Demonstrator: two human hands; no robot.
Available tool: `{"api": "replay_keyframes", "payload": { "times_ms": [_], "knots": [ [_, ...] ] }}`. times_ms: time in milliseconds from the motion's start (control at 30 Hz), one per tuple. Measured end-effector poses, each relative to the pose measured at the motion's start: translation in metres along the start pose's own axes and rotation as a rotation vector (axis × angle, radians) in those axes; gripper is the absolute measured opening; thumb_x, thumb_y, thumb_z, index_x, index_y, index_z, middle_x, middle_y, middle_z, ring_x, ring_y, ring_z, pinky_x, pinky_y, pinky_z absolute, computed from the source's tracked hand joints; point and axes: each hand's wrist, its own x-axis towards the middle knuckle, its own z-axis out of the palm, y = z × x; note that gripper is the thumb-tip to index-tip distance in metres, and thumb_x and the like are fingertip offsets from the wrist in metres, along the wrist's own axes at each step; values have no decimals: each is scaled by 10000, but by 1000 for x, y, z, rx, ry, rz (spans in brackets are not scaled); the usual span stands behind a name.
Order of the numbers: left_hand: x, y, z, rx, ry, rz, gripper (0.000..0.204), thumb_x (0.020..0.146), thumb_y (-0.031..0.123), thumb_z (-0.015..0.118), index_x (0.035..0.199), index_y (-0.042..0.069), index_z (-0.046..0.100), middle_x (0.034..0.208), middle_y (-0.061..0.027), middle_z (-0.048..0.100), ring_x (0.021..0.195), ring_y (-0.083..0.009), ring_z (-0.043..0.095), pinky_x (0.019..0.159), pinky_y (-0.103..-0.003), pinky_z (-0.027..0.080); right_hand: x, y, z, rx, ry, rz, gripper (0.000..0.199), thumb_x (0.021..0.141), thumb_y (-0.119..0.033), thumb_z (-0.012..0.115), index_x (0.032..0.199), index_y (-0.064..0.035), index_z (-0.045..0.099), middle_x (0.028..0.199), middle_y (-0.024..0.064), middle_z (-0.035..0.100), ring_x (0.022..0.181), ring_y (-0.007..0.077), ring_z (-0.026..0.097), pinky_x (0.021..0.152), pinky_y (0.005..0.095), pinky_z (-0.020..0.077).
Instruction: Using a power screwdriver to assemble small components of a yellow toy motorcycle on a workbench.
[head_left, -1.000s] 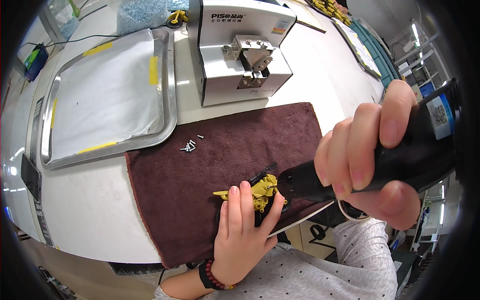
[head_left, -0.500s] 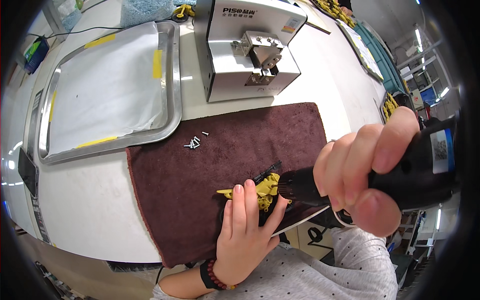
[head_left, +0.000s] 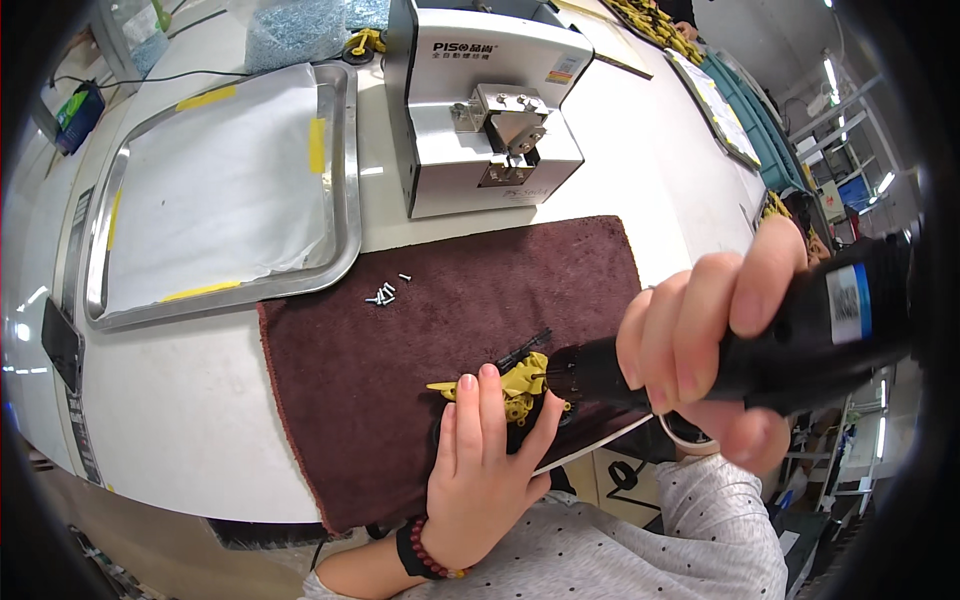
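A small yellow and black toy motorcycle lies on the dark brown cloth, partly covered by my fingers. My left hand holds it down, two fingertips on its yellow body and the thumb along its right side. In my right hand is a black electric screwdriver, gripped around its body and tilted toward the left. Its dark nose meets the right end of the yellow body; the very tip cannot be made out. Several small silver screws lie loose on the cloth, beyond my left hand.
A silver screw-feeder machine stands behind the cloth. To the left is a metal tray lined with white paper and yellow tape. Bubble-wrap-like bags and another yellow toy sit at the back. A teal bin stands far right.
The whole view has shifted slightly, with the far things a little lower. My right hand's thumb has shifted on the screwdriver. The left hand stays on the toy motorcycle.
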Motion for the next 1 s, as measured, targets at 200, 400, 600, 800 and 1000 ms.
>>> {"api": "replay_keyframes", "payload": {
  "times_ms": [200,400,600,800,1000],
  "knots": [
    [4,3,-3,7,-12,-17,930,500,520,729,1352,321,413,1314,-216,450,1220,-325,417,1003,-381,372,-7,-15,-14,98,18,-178,523,733,-201,780,1001,-110,340,764,55,560,620,172,591,569,284,475],
    [1,1,0,34,-20,-7,941,495,541,724,1356,335,404,1321,-214,443,1224,-328,414,1001,-385,375,-8,-7,-12,75,6,-114,529,726,-190,781,1006,-114,338,764,56,560,619,173,597,579,288,480],
    [-2,0,3,19,-10,10,913,562,532,683,1387,304,364,1322,-221,442,1224,-335,415,1002,-387,375,-7,-1,-12,55,-15,-59,511,730,-167,762,1011,-116,338,753,62,552,596,186,593,587,306,485],
    [-1,1,2,-7,-16,26,854,618,497,647,1393,288,357,1322,-229,442,1228,-341,414,1010,-390,363,-3,-8,-4,2,12,0,473,749,-158,744,991,-98,342,731,59,545,574,177,579,569,300,473],
    [-5,-4,5,4,-32,-11,787,667,477,602,1391,290,358,1315,-227,456,1220,-340,431,1024,-390,337,11,2,13,-115,35,84,385,810,-145,693,971,-67,352,676,51,528,525,159,546,519,297,461]
  ]
}}
